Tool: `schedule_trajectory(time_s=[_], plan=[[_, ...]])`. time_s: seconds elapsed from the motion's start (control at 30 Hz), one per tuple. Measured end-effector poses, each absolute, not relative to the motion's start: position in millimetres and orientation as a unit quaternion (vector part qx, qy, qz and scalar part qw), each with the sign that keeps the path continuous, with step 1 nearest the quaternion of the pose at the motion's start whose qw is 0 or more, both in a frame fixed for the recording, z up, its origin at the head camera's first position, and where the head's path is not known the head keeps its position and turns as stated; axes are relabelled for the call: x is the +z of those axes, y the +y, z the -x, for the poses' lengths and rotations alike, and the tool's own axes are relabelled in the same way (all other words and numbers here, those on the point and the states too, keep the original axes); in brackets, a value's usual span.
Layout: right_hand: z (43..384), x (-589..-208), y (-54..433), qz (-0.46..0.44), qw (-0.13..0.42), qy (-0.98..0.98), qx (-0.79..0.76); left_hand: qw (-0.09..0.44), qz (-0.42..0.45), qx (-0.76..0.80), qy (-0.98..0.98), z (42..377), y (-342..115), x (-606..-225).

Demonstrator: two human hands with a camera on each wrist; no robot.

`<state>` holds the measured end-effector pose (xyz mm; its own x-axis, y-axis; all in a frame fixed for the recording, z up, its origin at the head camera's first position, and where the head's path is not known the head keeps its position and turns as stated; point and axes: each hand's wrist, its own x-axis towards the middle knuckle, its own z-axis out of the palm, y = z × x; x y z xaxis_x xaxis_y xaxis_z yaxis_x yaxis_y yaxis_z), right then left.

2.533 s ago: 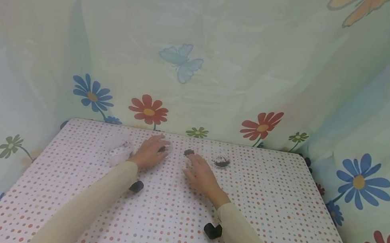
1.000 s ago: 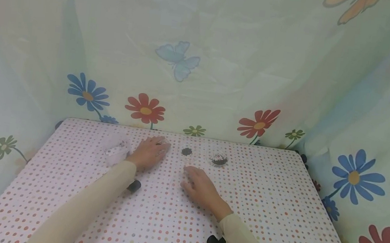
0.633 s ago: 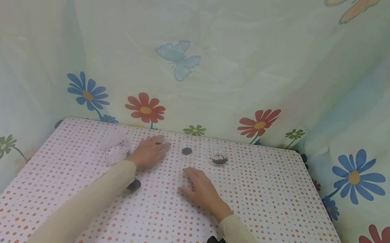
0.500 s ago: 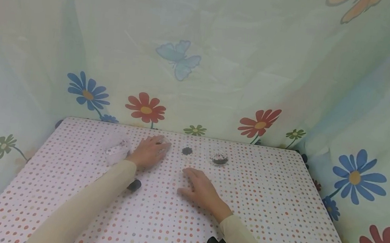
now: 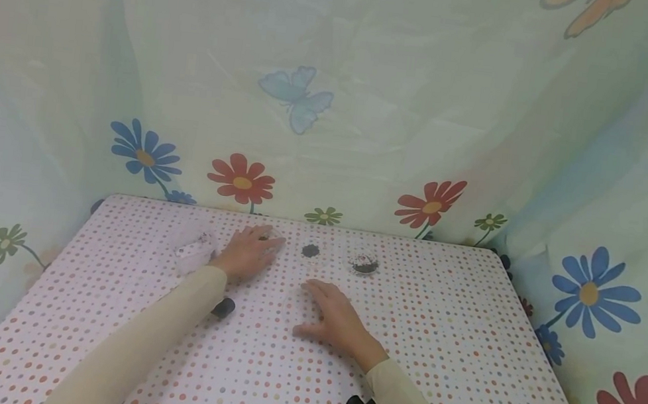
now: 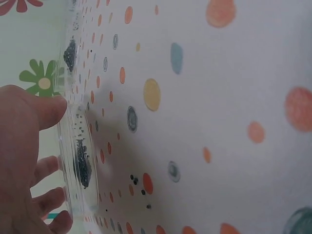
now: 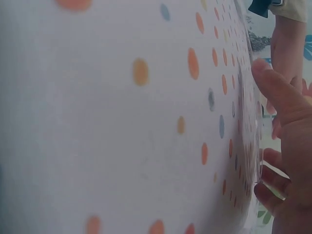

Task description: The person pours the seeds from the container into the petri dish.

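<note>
My left hand (image 5: pixel 250 251) grips a clear round petri dish (image 6: pixel 92 192) at the rear of the table, thumb at one side of its rim and fingers at the other. Small dark grains (image 6: pixel 83 165) lie inside it. Closer to me, my right hand (image 5: pixel 337 320) rests low over the table with thumb and fingers spread wide. A flat, clear plastic lid or dish (image 7: pixel 247 126) lies between them, the fingertips right at its edge. Beyond this hand stands another clear dish with a dark heap (image 5: pixel 310 251).
A clear dish of dark and pale bits (image 5: pixel 363 264) stands at the back right. Left of my left hand lies a clear, whitish container (image 5: pixel 192 248). Several loose dark grains (image 6: pixel 136 180) lie on the dotted tabletop (image 5: pixel 257 368). A floral curtain (image 5: pixel 368 134) rises behind.
My right hand has drawn back toward me from the middle dish, leaving its dark heap in plain view. Its thumb has then spread away from the fingers. The left hand has barely moved.
</note>
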<state>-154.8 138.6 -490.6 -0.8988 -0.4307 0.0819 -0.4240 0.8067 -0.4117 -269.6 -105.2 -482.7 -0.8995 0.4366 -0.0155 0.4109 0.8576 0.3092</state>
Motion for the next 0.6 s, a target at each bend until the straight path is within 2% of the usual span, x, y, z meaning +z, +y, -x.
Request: schedule_trajectory(time_s=[0.6], plan=[[155.0, -491.3, 139.0, 0.243, 0.015, 0.951, -0.192, 0.042, -0.219, 0.154, 0.963, 268.3, -104.1, -480.4]])
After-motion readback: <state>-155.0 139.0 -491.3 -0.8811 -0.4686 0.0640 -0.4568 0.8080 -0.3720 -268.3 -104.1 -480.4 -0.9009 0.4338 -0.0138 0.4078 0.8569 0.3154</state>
